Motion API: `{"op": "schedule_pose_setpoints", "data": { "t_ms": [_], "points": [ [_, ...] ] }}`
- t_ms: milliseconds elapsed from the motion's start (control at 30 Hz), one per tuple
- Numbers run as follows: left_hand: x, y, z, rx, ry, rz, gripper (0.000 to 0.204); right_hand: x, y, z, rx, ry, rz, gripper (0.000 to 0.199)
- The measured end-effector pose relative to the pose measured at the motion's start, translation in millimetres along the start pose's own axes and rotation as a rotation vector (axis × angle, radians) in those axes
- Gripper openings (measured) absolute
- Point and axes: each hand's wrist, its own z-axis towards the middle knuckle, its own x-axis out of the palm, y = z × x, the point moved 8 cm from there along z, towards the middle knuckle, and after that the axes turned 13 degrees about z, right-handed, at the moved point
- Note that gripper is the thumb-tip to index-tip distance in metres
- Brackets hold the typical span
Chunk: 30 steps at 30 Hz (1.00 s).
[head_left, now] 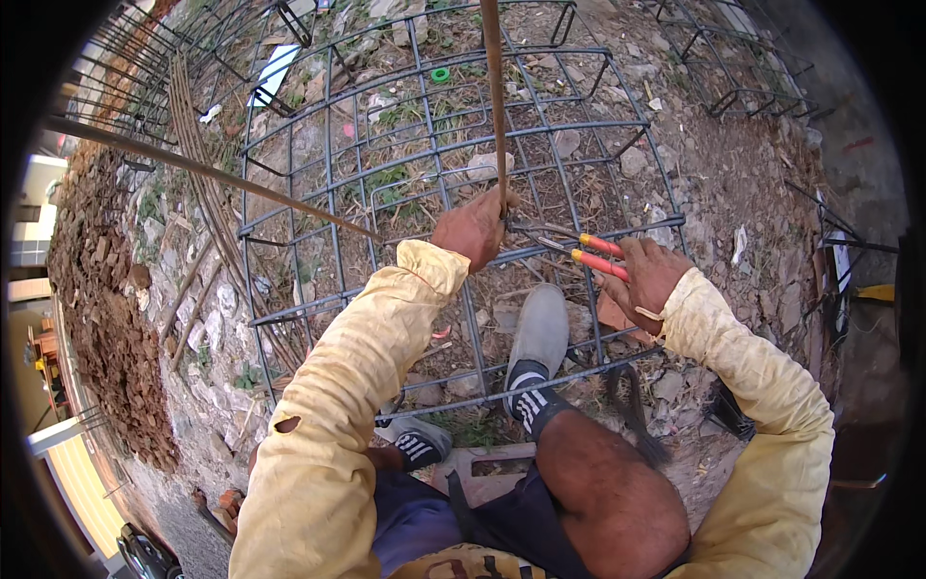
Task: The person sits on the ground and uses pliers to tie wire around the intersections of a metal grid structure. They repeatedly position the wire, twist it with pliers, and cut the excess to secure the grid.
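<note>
Rusty upright rebar (495,96) gripped in left hand (473,228); right hand (648,277) closed on red-handled pliers (579,249) at rebar cage (434,125) joint. Tying underway; next needs wire twist.

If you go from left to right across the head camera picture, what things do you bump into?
Pile of broken bricks → long slanted rod → left hand gripping an upright rusty bar → grey shoe on the steel mesh → red-handled pliers → right hand → yellow thing at the edge.
</note>
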Motion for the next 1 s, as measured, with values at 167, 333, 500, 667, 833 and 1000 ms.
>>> {"op": "schedule_pose_setpoints", "data": {
  "t_ms": [167, 333, 500, 667, 833, 1000],
  "points": [
    [6, -1, 4, 0.001, 0.003, -0.038, 0.031, 33, -31, 7, 0.361, 0.417, 0.689, 0.07],
    [6, -3, 4, -0.021, 0.047, -0.055, 0.032, 90, -26, -18, 0.735, 0.754, 1.879, 0.071],
    [5, -2, 4, -0.039, 0.055, -0.044, 0.032, 90, -16, -13, 0.753, 0.702, 1.502, 0.067],
    [4, -4, 4, -0.022, 0.035, -0.015, 0.032, 79, 1, -12, 0.777, 0.688, 1.708, 0.039],
    [4, -9, 5, -0.002, 0.02, -0.048, 0.032, 84, -11, -16, 0.673, 0.662, 1.886, 0.031],
    [5, -8, 5, 0.014, -0.009, -0.024, 0.036, 48, -35, 15, 0.363, 0.402, 0.85, 0.044]
  ]
}}
